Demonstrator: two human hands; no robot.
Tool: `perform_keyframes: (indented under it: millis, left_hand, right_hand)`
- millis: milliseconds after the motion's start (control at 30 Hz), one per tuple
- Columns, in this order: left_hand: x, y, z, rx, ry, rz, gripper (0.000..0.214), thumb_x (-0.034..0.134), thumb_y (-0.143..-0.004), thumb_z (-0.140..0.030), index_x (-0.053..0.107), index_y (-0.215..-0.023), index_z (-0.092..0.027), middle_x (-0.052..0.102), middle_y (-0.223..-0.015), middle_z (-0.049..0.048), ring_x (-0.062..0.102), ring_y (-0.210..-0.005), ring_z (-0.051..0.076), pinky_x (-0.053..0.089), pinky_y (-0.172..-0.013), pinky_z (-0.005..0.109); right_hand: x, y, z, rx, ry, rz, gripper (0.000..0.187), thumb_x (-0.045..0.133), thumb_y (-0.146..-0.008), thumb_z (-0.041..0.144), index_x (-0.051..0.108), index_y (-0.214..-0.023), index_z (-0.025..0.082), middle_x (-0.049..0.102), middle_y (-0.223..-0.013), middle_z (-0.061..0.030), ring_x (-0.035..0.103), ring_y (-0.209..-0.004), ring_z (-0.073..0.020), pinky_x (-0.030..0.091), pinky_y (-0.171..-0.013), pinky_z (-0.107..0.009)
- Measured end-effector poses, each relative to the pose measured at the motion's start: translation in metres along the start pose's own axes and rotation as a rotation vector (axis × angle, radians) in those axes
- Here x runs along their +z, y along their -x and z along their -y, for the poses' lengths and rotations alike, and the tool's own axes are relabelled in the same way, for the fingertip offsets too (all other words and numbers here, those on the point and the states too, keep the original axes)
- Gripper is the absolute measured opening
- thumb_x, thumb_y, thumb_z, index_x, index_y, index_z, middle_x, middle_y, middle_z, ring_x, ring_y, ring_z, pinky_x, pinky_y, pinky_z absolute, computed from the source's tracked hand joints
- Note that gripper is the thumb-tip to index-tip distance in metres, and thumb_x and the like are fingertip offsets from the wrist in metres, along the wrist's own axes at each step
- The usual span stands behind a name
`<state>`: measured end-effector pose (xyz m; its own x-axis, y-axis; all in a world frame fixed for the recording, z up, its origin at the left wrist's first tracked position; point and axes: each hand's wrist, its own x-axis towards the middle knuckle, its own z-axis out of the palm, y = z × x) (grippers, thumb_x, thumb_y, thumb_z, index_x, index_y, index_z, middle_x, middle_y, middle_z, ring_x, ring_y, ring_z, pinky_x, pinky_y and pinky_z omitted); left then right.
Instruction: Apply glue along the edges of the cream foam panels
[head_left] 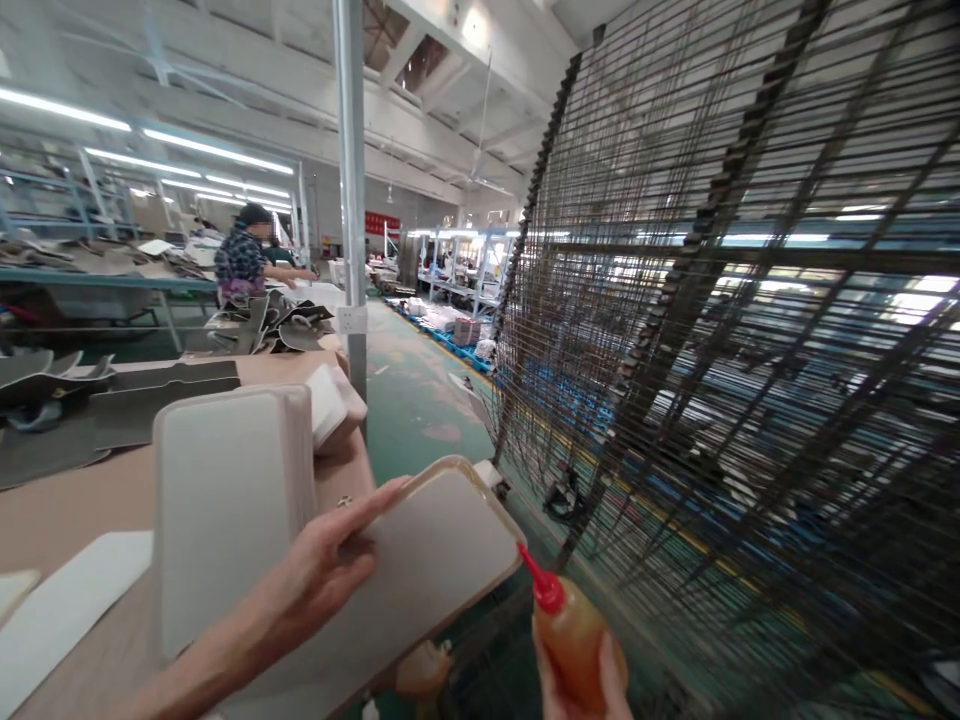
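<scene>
My left hand (pixel 330 565) grips the upper left edge of a flat grey panel (pixel 442 540) with rounded corners and a yellowish border. The thumb lies over its face, and some fingers are hidden. This panel is tilted and juts out past the table edge. In my right hand (pixel 577 665) is a squeeze bottle (pixel 574 635) of amber liquid, its red nozzle tip at the panel's right corner. The lower part of that hand is cut off by the frame. Beside my left forearm, a stack of similar pale panels (pixel 225 500) sits on the table.
A large wire rack (pixel 675 300) leans on the right. White pieces (pixel 330 405) and dark sheets (pixel 165 400) lie on the brown table (pixel 127 490). A metal post (pixel 351 200) rises behind it. Another person (pixel 244 255) works at a farther table. Green floor (pixel 420 400) runs between.
</scene>
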<state>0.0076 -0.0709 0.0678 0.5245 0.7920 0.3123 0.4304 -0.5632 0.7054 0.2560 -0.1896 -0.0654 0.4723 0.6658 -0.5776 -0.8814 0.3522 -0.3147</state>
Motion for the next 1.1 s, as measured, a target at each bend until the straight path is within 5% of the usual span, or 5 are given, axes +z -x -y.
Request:
perform_keyframes:
  millis: [133, 333, 733, 1100]
  left_hand:
    - [-0.001, 0.002, 0.001, 0.032, -0.081, -0.025, 0.056, 0.043, -0.076, -0.013, 0.047, -0.131, -0.022, 0.053, -0.129, 0.0014, 0.052, -0.115, 0.019, 0.037, -0.098, 0.029]
    - [0.0, 0.008, 0.012, 0.125, -0.157, -0.027, 0.06, 0.043, -0.076, -0.011, 0.043, -0.133, -0.029, 0.053, -0.129, -0.0001, 0.052, -0.115, 0.019, 0.04, -0.097, 0.033]
    - [0.009, 0.023, 0.02, 0.185, -0.298, -0.092, 0.061, 0.039, -0.079, -0.008, 0.041, -0.133, -0.034, 0.062, -0.116, -0.0023, 0.059, -0.102, 0.014, 0.044, -0.091, 0.022]
    - [0.014, 0.029, 0.028, 0.264, -0.347, -0.098, 0.059, 0.039, -0.079, -0.009, 0.042, -0.133, -0.032, 0.063, -0.093, 0.0026, 0.057, -0.077, 0.013, 0.046, -0.07, 0.018]
  right_hand:
    - [0.006, 0.004, -0.006, 0.004, -0.066, 0.018, 0.05, 0.084, -0.048, 0.031, 0.06, -0.091, 0.018, 0.068, -0.088, -0.0047, 0.064, -0.083, -0.0222, 0.056, -0.07, -0.025]
    - [0.009, 0.001, -0.015, 0.015, -0.103, 0.012, 0.033, 0.074, -0.065, 0.032, 0.059, -0.088, 0.013, 0.068, -0.084, -0.0084, 0.064, -0.082, -0.0207, 0.056, -0.069, -0.026]
    - [0.035, 0.016, -0.03, -0.096, 0.023, 0.015, 0.04, 0.075, -0.064, 0.034, 0.054, -0.093, 0.016, 0.069, -0.077, -0.0016, 0.065, -0.074, -0.0178, 0.057, -0.061, -0.026]
    - [0.05, 0.031, -0.036, -0.044, 0.075, 0.07, 0.025, 0.072, -0.067, 0.037, 0.061, -0.077, 0.017, 0.069, -0.075, -0.0002, 0.064, -0.073, -0.0136, 0.056, -0.066, -0.023]
